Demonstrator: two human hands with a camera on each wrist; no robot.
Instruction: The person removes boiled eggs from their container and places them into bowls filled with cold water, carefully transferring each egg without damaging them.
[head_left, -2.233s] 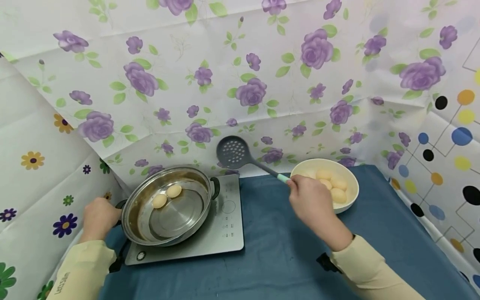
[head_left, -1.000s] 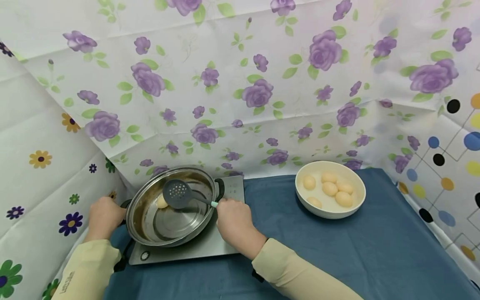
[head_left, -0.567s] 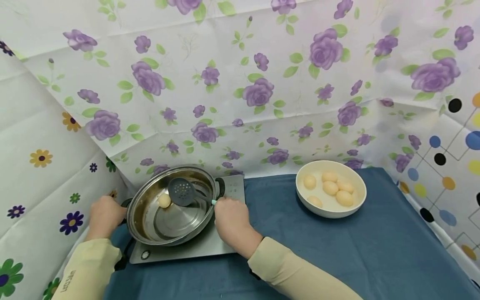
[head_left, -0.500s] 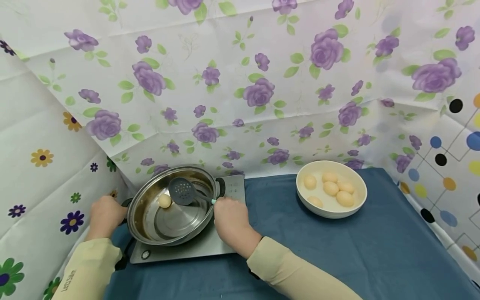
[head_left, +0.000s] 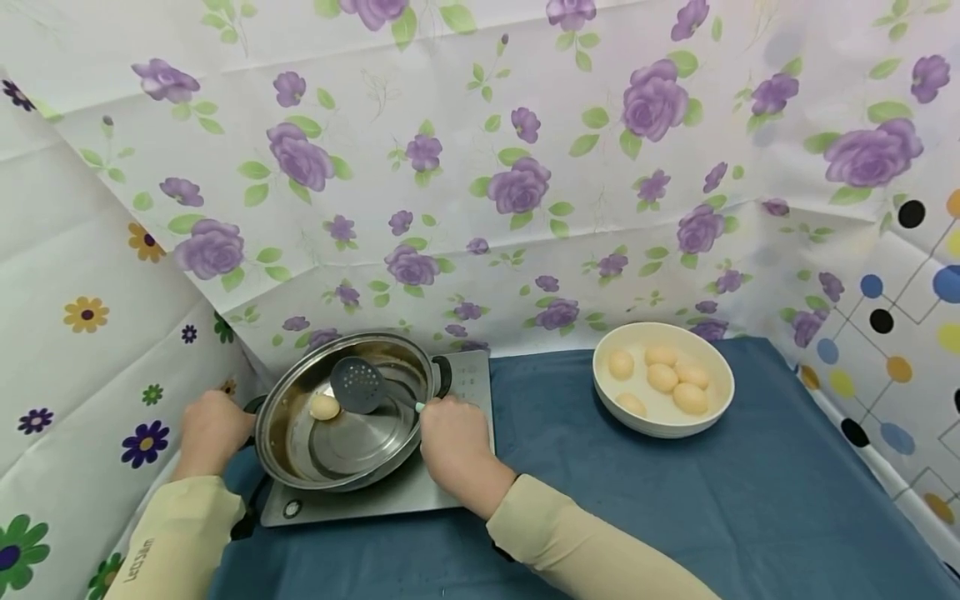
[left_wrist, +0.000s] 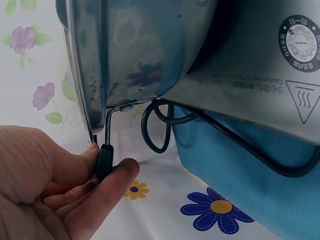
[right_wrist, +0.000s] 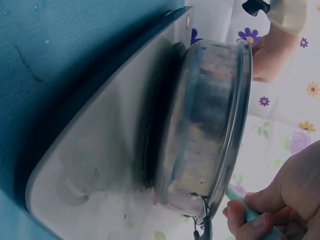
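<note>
A wide steel pot (head_left: 352, 483) stands on the induction cooker (head_left: 465, 450). My left hand (head_left: 213, 433) grips its left black handle (left_wrist: 104, 162), with thumb and fingers pinching it in the left wrist view. My right hand (head_left: 459, 446) grips the mint-green handle (right_wrist: 245, 209) of a grey slotted skimmer (head_left: 358, 385). The skimmer's perforated head is inside the pot, right at a pale egg (head_left: 325, 407), and hides part of the pot's bottom behind it. Only this one egg shows in the pot.
A cream bowl (head_left: 663, 427) with several pale eggs (head_left: 662, 377) stands to the right on the blue tablecloth (head_left: 570, 500). The pot's other black handle (head_left: 442, 375) is close to my right hand. A black cord (left_wrist: 240, 142) loops by the cooker. Patterned sheets (head_left: 450, 167) wall the back and sides.
My right hand has carried the skimmer left from in front of the bowl into the pot. Lately its head shifted slightly left, and the visible egg moved a little. My left hand keeps its grip.
</note>
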